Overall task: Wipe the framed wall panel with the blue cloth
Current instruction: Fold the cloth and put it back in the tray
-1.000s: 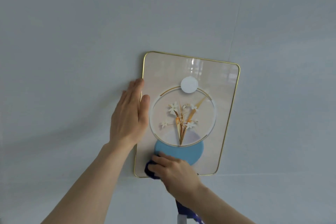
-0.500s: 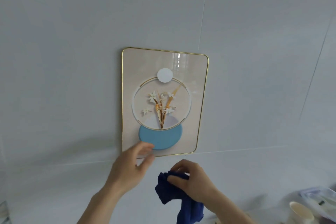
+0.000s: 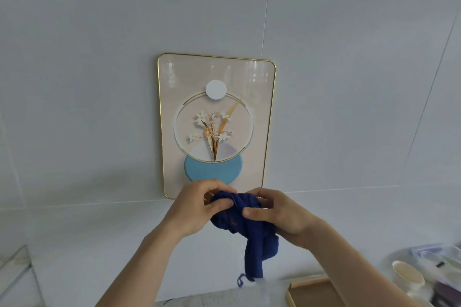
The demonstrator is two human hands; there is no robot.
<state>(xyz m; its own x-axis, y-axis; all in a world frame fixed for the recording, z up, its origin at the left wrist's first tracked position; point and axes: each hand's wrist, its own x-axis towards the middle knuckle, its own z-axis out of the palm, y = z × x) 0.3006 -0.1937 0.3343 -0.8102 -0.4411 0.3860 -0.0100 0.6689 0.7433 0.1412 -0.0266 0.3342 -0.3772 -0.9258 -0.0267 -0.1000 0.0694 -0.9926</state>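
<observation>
The framed wall panel (image 3: pixel 216 77) hangs on the pale wall, gold-edged, with a flower picture and a blue disc low down. Below its bottom edge both hands hold the dark blue cloth (image 3: pixel 252 234), which is bunched up with one end hanging down. My left hand (image 3: pixel 199 207) pinches the cloth's upper left part. My right hand (image 3: pixel 282 217) grips it from the right, thumb across the front. Neither the hands nor the cloth touch the panel; my left hand's knuckles overlap its lower edge in view.
At the bottom right stand a cream cup (image 3: pixel 407 275), a clear plastic container (image 3: pixel 439 257) and a shallow wooden tray (image 3: pixel 311 293). A glass edge (image 3: pixel 20 271) shows at the bottom left. The wall (image 3: pixel 74 82) around the panel is plain.
My left hand left the panel's side and came down onto the cloth. My right hand drew the cloth off the panel's bottom corner; both hands now hold it below the frame.
</observation>
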